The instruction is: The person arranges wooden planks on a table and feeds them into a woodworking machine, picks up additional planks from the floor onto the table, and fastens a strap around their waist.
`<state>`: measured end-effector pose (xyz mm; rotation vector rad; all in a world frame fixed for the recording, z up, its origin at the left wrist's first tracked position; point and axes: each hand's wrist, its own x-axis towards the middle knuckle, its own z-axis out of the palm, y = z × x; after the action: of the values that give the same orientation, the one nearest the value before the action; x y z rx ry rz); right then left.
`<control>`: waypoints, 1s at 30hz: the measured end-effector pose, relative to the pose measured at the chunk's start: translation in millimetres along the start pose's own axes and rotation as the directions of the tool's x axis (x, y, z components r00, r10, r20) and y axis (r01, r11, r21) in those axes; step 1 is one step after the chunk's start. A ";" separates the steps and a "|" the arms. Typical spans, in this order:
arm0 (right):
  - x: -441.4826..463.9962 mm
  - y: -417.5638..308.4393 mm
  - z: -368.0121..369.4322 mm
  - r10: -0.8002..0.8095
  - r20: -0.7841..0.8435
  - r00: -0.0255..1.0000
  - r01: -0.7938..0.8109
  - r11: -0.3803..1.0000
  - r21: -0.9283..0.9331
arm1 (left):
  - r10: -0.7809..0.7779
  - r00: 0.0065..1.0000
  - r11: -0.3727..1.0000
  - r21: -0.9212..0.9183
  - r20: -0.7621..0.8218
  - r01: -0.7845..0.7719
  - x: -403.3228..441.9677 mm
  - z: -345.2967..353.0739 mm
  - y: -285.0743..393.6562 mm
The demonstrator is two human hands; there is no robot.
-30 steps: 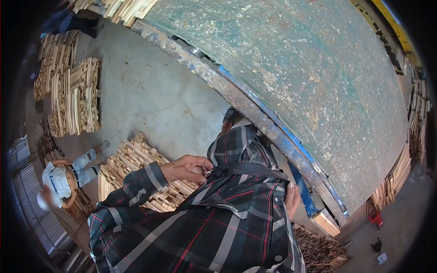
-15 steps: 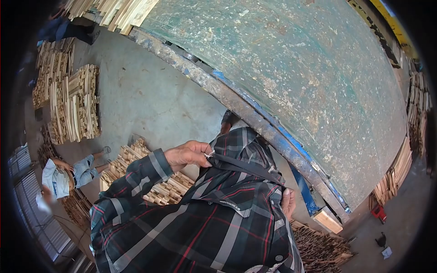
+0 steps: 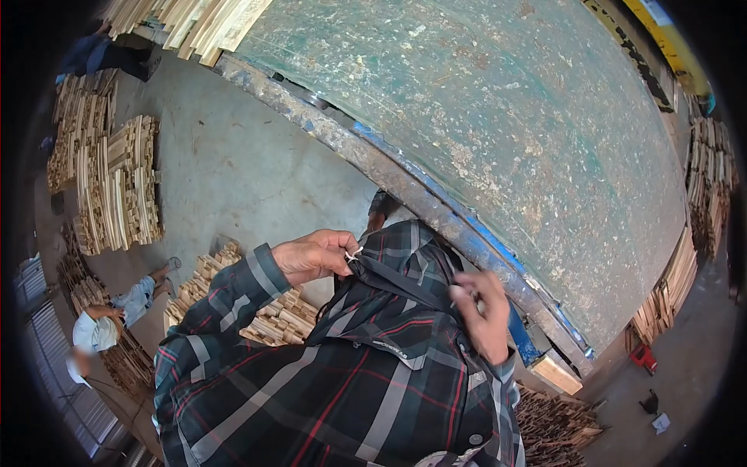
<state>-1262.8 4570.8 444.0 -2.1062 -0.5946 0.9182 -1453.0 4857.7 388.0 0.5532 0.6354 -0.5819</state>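
My left hand point(image 3: 315, 257) pinches the end of a dark strap point(image 3: 401, 286) in front of my waist. A bit of white string point(image 3: 354, 254) shows at its fingertips. The strap runs rightward across my dark plaid shirt point(image 3: 334, 389). My right hand point(image 3: 484, 315) is raised by the strap's right end, its fingers bent, slightly apart and a little blurred. Nothing can be made out between them, and I cannot tell whether they touch the strap. Just beyond my hands is the worn metal edge point(image 3: 373, 159) of a large green, paint-specked table point(image 3: 498, 117).
Wood strips point(image 3: 222, 27) lie on the table's far left corner. Stacks of wood point(image 3: 124, 187) stand on the floor point(image 3: 233, 148) to the left, with another stack point(image 3: 272, 315) near my left arm. A person point(image 3: 101, 327) is at the lower left. A wood block point(image 3: 556, 373) sits under the table's right corner.
My right hand has come up from beside my waist to the strap's right end. My left hand keeps its hold on the strap, and the view has shifted slightly.
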 end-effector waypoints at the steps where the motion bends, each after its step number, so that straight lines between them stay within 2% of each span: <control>1: 14.7 -14.4 2.6 -0.055 0.148 0.987 0.071 0.992 -0.104 | -0.004 1.000 1.000 -0.001 0.000 0.004 0.6 -0.2 0.8; 4: 33.1 -47.0 27.4 -0.171 0.294 0.940 0.233 0.954 -0.190 | 0.002 1.000 1.000 -0.017 -0.011 -0.002 0.2 -0.5 -1.5; 8: 49.2 -51.7 39.1 -0.090 0.422 0.902 0.165 0.975 -0.146 | 0.007 0.999 0.998 -0.061 -0.039 -0.010 -4.4 -6.5 -8.9; 11: 53.5 -54.2 46.3 -0.165 0.416 0.894 0.272 0.939 -0.212 | 0.031 0.999 0.997 -0.068 -0.038 -0.034 -10.1 -4.1 -10.8; 14: 54.8 -58.0 58.3 -0.230 0.319 0.919 0.328 0.895 -0.303 | 0.064 0.998 0.995 -0.069 -0.026 -0.066 -18.3 -0.7 -8.1; 17: 65.6 -56.8 68.4 -0.168 0.246 0.955 0.244 0.914 -0.323 | 0.113 0.994 0.993 -0.028 -0.005 -0.113 -23.2 -0.1 -6.8; 20: 79.0 -49.2 78.3 -0.257 0.265 0.929 0.313 0.929 -0.196 | 0.167 0.986 0.986 0.000 -0.013 -0.167 -26.2 -3.8 -16.5; 21: 82.3 -51.0 79.1 -0.235 0.277 0.932 0.290 0.941 -0.176 | 0.186 0.982 0.983 0.004 -0.024 -0.185 -27.1 -6.4 -19.4; 24: 87.4 -56.7 81.5 -0.207 0.292 0.934 0.252 0.959 -0.128 | 0.161 0.986 0.985 -0.047 -0.044 -0.163 -31.6 -10.6 -16.3; 27: 87.1 -62.1 87.8 -0.244 0.252 0.936 0.278 0.954 -0.109 | 0.061 0.986 0.987 -0.139 -0.155 -0.083 -36.4 -3.4 5.3; 28: 86.7 -64.6 91.2 -0.255 0.239 0.937 0.286 0.952 -0.105 | 0.152 0.973 0.988 0.069 -0.172 -0.141 -33.2 -5.4 9.2; 30: 85.5 -68.7 96.1 -0.258 0.225 0.940 0.285 0.953 -0.100 | 0.328 0.933 0.855 0.467 -0.147 -0.227 -26.1 -9.9 16.8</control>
<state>-1289.8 4711.7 417.8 -1.9872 -1.0545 0.9685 -1463.2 4884.3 403.8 1.1367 0.6179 -0.3875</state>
